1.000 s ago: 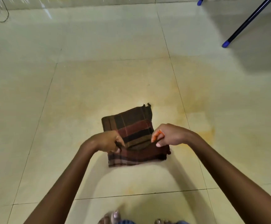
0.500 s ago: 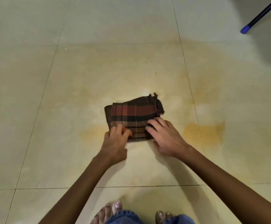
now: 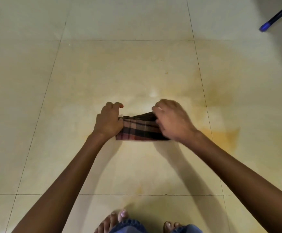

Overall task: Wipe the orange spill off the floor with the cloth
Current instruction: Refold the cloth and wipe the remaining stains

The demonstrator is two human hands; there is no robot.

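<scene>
A dark plaid cloth, brown, red and black, lies folded into a narrow strip on the pale tiled floor. My left hand grips its left end with fingers curled. My right hand covers and grips its right end, lifting the far edge a little. An orange spill stains the tile just right of the cloth, with fainter orange smears spreading above and around it.
A dark pole with a blue tip slants in at the top right, beside a dark shadow. My bare toes and blue jeans hems show at the bottom edge. Tile joints cross the floor.
The cloth has been folded over from a square into a narrower strip. Both hands moved from its near edge to its two ends. The camera has tilted down and closer.
</scene>
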